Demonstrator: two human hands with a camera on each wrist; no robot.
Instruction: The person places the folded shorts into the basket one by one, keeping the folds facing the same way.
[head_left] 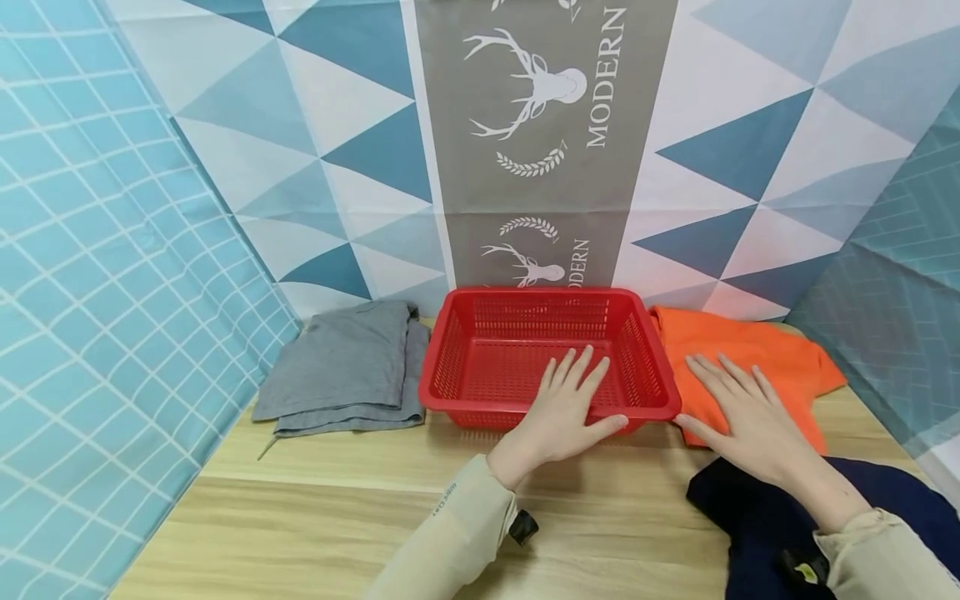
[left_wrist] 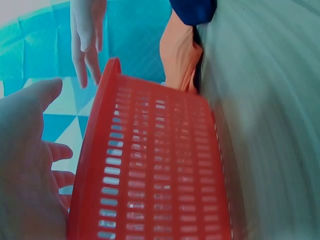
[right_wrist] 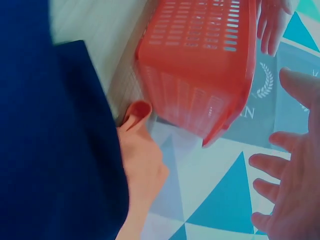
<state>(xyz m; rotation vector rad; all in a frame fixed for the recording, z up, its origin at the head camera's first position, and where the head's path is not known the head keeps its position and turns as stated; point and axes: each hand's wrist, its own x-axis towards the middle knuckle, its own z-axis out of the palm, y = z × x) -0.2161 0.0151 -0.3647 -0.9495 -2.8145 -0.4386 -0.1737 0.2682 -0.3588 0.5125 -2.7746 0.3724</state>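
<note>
A red plastic basket (head_left: 480,367) with slotted walls stands at the middle back of the table, nothing inside it. My left hand (head_left: 558,412), fingers spread, hovers over its front rim; the left wrist view shows the hand (left_wrist: 30,165) beside the rim without gripping it. My right hand (head_left: 753,425) is spread above the folded orange garment (head_left: 720,333), to the right of the basket. In the right wrist view that hand (right_wrist: 295,180) holds nothing. Below the right wrist lies a dark navy cloth (head_left: 757,517), partly hidden by the forearm.
A folded grey garment (head_left: 345,358) lies left of the basket, its cord trailing on the wooden table (head_left: 315,508). Behind hangs a patterned backdrop (head_left: 547,183) with deer heads and triangles. A blue checked sheet (head_left: 112,292) covers the left side.
</note>
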